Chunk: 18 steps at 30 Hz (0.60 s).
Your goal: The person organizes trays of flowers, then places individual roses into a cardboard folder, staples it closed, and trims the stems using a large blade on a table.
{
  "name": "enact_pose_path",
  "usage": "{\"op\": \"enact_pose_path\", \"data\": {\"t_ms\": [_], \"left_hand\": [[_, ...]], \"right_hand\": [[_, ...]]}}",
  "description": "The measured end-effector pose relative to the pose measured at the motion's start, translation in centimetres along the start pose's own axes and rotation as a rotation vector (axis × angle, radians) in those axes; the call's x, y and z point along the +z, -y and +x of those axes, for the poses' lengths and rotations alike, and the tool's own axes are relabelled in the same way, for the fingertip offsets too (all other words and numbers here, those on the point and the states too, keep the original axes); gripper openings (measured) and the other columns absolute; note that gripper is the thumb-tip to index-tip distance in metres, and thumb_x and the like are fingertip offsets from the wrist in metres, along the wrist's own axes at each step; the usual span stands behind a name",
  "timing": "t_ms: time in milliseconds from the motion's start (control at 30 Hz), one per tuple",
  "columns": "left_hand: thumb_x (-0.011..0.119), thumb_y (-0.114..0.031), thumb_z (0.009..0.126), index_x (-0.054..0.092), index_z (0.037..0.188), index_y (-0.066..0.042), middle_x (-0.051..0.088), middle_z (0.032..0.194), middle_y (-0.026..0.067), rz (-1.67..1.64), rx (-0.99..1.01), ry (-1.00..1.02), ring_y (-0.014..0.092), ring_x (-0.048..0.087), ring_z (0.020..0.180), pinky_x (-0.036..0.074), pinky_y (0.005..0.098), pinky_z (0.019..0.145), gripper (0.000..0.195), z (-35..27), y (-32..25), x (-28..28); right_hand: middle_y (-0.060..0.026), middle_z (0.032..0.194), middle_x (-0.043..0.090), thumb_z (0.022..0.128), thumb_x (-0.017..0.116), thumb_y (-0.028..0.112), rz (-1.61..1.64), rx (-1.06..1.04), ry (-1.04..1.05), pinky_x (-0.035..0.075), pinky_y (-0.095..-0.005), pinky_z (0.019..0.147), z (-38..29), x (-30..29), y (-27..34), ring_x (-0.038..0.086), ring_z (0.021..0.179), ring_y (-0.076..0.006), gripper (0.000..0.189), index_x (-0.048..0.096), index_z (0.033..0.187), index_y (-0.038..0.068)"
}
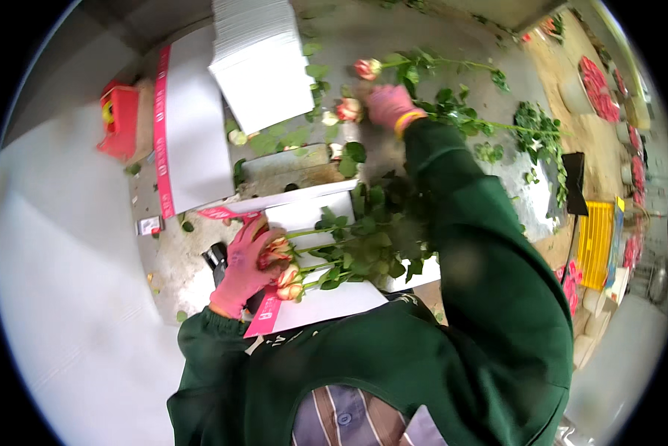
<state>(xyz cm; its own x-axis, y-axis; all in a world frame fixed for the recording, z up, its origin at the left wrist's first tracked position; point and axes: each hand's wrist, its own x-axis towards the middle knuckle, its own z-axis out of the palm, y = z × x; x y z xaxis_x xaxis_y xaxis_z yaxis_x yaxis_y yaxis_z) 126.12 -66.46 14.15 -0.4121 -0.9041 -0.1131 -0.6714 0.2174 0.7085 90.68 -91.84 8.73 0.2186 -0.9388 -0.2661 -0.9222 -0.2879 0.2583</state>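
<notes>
My left hand [247, 266], in a pink glove, rests with spread, curved fingers on the heads of several pink-and-cream roses [289, 284]. Their leafy stems run to the right over a white cardboard sheet [334, 308] with a pink printed edge. Farther up, my right hand [390, 105], also gloved in pink, reaches over the grey worktop, blurred, beside a loose rose head [349, 110]. Another rose [368, 69] on a long stem lies just above it. Whether the right fingers touch or grip a stem cannot be made out.
A stack of white sheets [267, 83] stands at the top left, by a pink-edged cardboard [197, 128] and a red box [123, 120]. Cut leaves [537, 134] litter the worktop. At the right are a yellow crate [595, 244] and a bucket of wrapped flowers [597, 89].
</notes>
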Motion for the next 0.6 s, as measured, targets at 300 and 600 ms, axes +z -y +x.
{"op": "enact_pose_path", "data": {"t_ms": [300,600], "left_hand": [[0.082,-0.02,0.064,0.063,0.122,-0.014,0.047,0.14,0.0172,0.047,0.088,-0.058,0.039,0.043,0.131,0.035,0.0477,0.109,0.062,-0.3,0.9,0.4],[0.079,-0.034,0.066,0.07,0.114,-0.015,0.05,0.137,0.0206,-0.073,0.172,-0.222,0.042,0.046,0.126,0.039,0.048,0.107,0.053,0.3,2.7,1.8]], "right_hand": [[-0.0132,0.104,0.063,0.083,0.061,0.006,0.531,-0.325,-0.79,0.054,-0.042,0.077,-14.6,-15.9,-5.9,0.064,0.093,-0.0353,0.031,0.063,0.114,0.008],[-0.0066,0.094,0.062,0.084,0.064,0.014,0.578,-0.603,-0.329,0.055,-0.0379,0.065,-20.8,-14.8,13.5,0.066,0.08,-0.0263,0.039,0.064,0.122,0.018]]}}
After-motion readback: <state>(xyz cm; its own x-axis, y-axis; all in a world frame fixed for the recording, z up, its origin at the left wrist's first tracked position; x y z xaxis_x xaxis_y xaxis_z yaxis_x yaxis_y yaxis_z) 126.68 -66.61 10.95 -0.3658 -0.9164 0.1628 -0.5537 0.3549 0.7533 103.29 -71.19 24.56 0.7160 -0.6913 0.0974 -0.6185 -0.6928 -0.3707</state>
